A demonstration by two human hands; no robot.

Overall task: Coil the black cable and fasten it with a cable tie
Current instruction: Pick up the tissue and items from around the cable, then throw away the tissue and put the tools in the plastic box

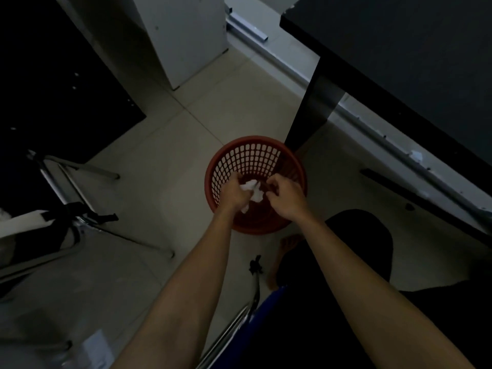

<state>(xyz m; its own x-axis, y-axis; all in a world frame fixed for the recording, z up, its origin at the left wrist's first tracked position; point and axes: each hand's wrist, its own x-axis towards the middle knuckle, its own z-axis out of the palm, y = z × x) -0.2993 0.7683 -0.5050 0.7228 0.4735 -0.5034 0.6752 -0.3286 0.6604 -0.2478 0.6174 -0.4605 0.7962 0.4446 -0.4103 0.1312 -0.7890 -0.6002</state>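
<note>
hands over the red basket: left hand clutches white paper, right hand curled, contents unclear.

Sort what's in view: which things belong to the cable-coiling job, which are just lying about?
Job-related:
- left hand and right hand, both over the red basket
- no black cable or cable tie can be made out

Lying about:
- white crumpled paper between the hands
- black table
- white cabinet
- folding chair frame
</note>
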